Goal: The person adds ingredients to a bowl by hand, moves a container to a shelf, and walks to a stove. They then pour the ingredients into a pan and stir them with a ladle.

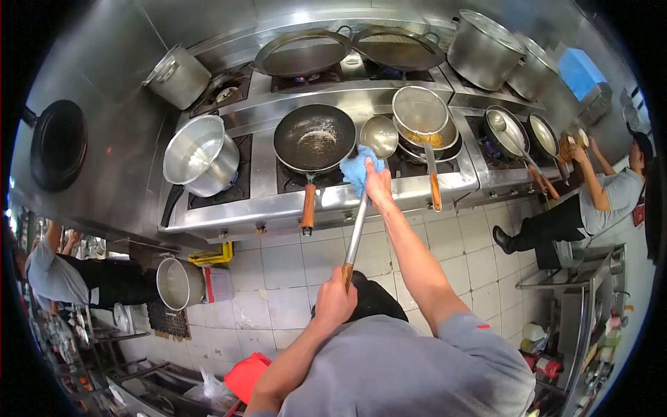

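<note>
My left hand is wrapped round the wooden end of a long metal ladle. The ladle's round bowl rests over the stove, between a black frying pan and a strainer. My right hand grips a blue cloth against the upper part of the ladle's handle, close to the bowl. White residue marks the middle of the frying pan, and its wooden handle points towards me. The wire strainer lies over a pan with something yellowish in it.
A deep pot stands at the left of the stove. Two wide pans and large pots line the back. A person works at pans on the right; another person stands at the left.
</note>
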Demonstrator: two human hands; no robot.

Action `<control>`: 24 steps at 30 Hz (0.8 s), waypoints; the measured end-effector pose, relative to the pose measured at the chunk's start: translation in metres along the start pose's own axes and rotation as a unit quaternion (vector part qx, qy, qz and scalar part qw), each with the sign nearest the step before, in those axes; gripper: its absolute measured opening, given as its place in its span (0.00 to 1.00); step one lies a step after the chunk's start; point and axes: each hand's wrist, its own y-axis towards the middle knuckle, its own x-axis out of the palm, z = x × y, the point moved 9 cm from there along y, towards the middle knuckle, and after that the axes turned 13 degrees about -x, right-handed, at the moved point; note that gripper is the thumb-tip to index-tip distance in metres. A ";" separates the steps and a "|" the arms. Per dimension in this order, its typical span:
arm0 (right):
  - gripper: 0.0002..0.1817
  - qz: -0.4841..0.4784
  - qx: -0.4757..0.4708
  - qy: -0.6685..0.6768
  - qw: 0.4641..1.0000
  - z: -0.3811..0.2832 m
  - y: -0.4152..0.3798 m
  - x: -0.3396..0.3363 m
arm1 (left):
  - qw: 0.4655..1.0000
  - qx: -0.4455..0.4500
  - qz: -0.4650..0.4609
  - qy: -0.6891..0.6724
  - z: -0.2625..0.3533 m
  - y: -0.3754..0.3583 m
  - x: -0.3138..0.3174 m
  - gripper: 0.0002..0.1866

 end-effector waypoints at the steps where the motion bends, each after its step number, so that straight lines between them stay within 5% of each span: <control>1: 0.30 -0.001 -0.020 -0.053 0.998 -0.004 -0.004 0.001 | 1.000 -0.011 -0.005 -0.007 -0.008 -0.004 -0.003 0.14; 4: 0.32 -0.071 -0.105 -0.039 0.991 -0.031 -0.052 0.017 | 0.999 -0.027 0.025 0.010 -0.019 -0.005 -0.024 0.16; 5: 0.31 -0.137 -0.095 -0.127 0.978 -0.046 -0.084 0.021 | 0.999 -0.027 0.023 0.010 -0.020 0.000 -0.033 0.16; 7: 0.20 -0.242 -0.183 -0.101 0.948 -0.021 -0.144 0.044 | 0.996 -0.077 0.050 0.001 -0.029 0.017 -0.060 0.15; 8: 0.16 -0.297 -0.160 -0.157 0.928 0.006 -0.173 0.049 | 0.996 -0.072 0.045 0.002 -0.028 0.015 -0.068 0.15; 11: 0.13 -0.338 -0.132 -0.056 0.930 0.061 -0.218 0.029 | 0.993 -0.043 0.095 -0.046 -0.020 0.000 -0.109 0.13; 13: 0.13 -0.399 0.107 0.046 0.909 0.110 -0.238 0.004 | 0.990 -0.043 0.125 -0.048 -0.030 -0.015 -0.127 0.11; 15: 0.19 -0.439 0.240 0.057 0.864 0.103 -0.230 -0.037 | 0.992 -0.063 0.093 -0.064 -0.045 -0.024 -0.133 0.11; 17: 0.20 -0.448 0.254 0.056 0.855 0.116 -0.186 -0.070 | 0.991 -0.086 0.065 -0.083 -0.055 -0.027 -0.128 0.11; 19: 0.22 -0.328 0.230 0.177 0.899 0.167 -0.102 -0.108 | 0.983 -0.097 0.054 -0.146 -0.062 -0.027 -0.121 0.10; 21: 0.22 -0.068 0.143 0.302 0.940 0.169 -0.007 -0.164 | 0.982 -0.104 0.045 -0.152 -0.059 -0.026 -0.114 0.09; 23: 0.24 0.102 0.131 0.215 0.963 0.159 0.015 -0.207 | 0.981 -0.109 0.037 -0.157 -0.060 -0.025 -0.106 0.09; 24: 0.24 0.103 0.130 0.217 0.962 0.172 0.025 -0.209 | 0.979 -0.097 0.019 -0.179 -0.063 -0.024 -0.098 0.10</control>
